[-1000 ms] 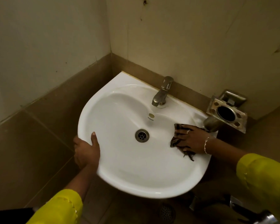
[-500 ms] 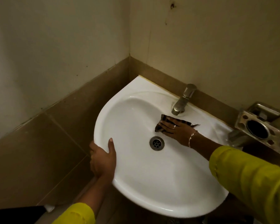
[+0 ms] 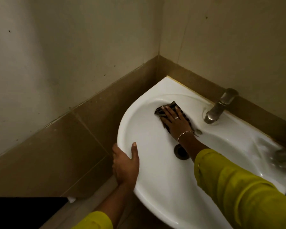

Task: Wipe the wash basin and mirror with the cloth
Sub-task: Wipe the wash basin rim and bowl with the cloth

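A white corner wash basin hangs against brown-tiled walls. My right hand lies flat on a dark striped cloth, pressing it against the bowl's far left inner wall, near the back rim. The cloth shows only around my fingers and palm. My left hand clasps the basin's left front rim, thumb on top and fingers under the edge. My right forearm crosses over part of the drain. No mirror is in view.
A metal tap stands on the back ledge to the right of my right hand. A blurred metal fitting shows at the right edge. Walls close in behind and to the left of the basin. Floor lies below.
My right hand has slid the cloth from the bowl's right side, past the tap, to the far left inner wall. My left hand stays on the rim. The view has swung left.
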Tool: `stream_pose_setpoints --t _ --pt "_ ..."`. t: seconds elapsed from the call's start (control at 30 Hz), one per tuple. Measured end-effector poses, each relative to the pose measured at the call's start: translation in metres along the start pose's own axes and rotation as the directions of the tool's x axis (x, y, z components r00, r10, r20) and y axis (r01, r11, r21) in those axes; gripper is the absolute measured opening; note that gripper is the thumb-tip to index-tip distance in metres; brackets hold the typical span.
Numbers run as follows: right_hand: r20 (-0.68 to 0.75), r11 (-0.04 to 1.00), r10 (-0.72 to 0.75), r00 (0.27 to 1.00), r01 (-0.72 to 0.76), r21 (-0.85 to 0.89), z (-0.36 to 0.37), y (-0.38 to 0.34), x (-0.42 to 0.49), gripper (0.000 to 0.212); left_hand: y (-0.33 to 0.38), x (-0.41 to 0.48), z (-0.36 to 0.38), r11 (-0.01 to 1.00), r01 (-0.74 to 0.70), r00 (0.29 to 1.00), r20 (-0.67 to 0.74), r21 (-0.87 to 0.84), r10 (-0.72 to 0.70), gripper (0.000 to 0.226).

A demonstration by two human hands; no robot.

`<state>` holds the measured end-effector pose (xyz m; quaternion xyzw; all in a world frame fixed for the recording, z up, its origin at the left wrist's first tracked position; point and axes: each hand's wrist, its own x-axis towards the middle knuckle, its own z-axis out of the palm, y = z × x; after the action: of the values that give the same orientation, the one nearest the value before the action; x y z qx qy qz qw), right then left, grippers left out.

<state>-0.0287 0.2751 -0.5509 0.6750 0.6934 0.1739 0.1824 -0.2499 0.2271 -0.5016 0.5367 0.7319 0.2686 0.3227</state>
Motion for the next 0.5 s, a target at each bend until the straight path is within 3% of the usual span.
stream_pose_setpoints --t 0.13,0.27,0.33,0.43,0.5 --pt "-0.069 0.992 0.056 0.996 -0.048 0.113 -0.006 -0.018 0.014 0.051 -0.002 0.001 -0.001 1.000 -0.005 1.000 0.008 -0.023 0.005 0.061" --pt "0.056 0.942 0.094 0.994 -0.107 0.319 -0.006 -0.043 0.028 0.069 -0.004 0.002 0.000 0.999 -0.019 1.000 0.002 -0.039 0.019 0.062" --pt "0.086 0.876 0.097 0.992 -0.126 0.465 -0.014 -0.050 0.031 0.061 -0.005 0.003 0.001 0.999 -0.023 1.000 0.003 -0.046 0.023 0.062" --pt "0.124 0.674 0.067 0.990 -0.137 0.726 -0.024 -0.063 0.035 0.059 -0.004 0.003 0.001 0.999 -0.022 1.000 0.003 -0.046 0.023 0.061" --pt "0.141 0.404 0.054 0.989 -0.151 0.902 -0.031 -0.074 0.033 0.069 -0.004 0.002 0.001 0.998 -0.030 1.000 -0.003 -0.057 0.030 0.059"
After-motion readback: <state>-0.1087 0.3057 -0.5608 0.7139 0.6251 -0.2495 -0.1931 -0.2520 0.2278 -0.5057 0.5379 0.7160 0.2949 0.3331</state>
